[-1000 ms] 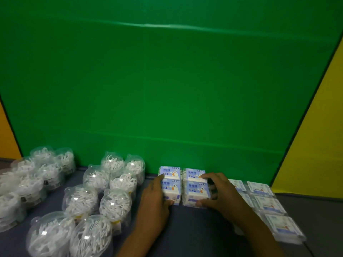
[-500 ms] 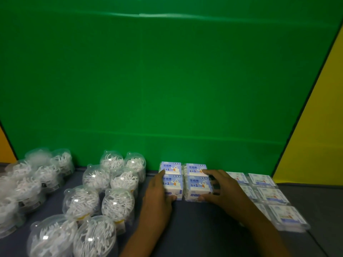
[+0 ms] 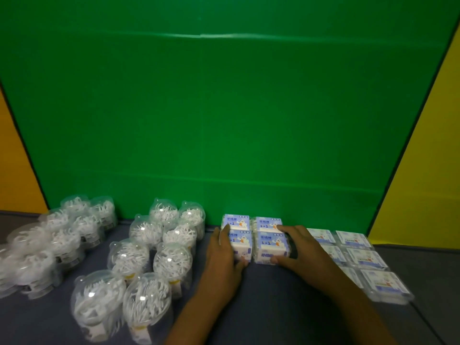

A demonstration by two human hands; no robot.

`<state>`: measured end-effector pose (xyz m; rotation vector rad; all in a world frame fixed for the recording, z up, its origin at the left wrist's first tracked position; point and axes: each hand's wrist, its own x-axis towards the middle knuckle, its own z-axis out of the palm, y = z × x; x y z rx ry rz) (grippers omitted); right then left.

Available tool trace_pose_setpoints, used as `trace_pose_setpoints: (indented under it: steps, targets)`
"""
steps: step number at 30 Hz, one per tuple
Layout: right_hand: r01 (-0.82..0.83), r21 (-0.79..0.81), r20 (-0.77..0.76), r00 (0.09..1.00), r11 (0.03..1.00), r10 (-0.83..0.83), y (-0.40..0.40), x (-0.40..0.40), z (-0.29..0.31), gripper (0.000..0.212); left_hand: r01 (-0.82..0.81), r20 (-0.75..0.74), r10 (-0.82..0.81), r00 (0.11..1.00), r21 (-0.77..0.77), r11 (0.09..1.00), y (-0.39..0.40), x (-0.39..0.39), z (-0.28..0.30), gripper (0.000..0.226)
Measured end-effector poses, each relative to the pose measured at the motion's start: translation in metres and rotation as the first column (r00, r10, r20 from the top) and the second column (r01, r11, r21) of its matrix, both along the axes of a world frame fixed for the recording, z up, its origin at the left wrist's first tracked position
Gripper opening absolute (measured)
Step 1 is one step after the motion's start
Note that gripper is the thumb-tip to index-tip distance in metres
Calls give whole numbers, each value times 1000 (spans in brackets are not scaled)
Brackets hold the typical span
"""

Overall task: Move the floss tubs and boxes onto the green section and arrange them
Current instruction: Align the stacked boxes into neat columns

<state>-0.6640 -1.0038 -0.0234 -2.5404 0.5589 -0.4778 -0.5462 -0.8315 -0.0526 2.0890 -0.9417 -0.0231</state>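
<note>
Floss boxes point(image 3: 252, 239), stacked at the green section's point(image 3: 224, 108) near edge, are clasped between left hand point(image 3: 222, 255) and right hand point(image 3: 302, 250).

Ahead of my hands, the green section point(image 3: 224, 108) lies bare and open. Clear floss tubs point(image 3: 171, 262) crowd my left, flat boxes point(image 3: 353, 257) hem my right; a dark strip of table point(image 3: 268, 295) stays free between.

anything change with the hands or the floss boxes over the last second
Barely. Both hands, left hand and right hand, remain pressed against the sides of the blue floss boxes, which may have edged slightly toward the green section. Nothing was released. The round floss tubs and flat packs stayed put.
</note>
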Motion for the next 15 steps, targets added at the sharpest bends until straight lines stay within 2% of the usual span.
trace_pose_setpoints:
  steps: [2,5,8,12,15]
  targets:
    - [-8,-94,8,1000,995,9,4,-5,5,81,-17,86,13,996,45,999,2,-6,5,90]
    - [-1,-242,51,999,970,13,12,-18,17,77,-27,308,5,951,66,997,8,-20,22,84]
    - [10,-383,4,1000,924,-9,25,-36,27,75,-21,437,-35,899,122,992,20,-40,41,77]
    - [20,-425,-95,993,905,-66,47,-63,31,76,-21,490,-74,869,187,982,49,-65,56,56]
    - [-11,-403,-113,993,915,-38,66,-76,29,74,-28,487,-92,868,233,972,78,-82,57,49]
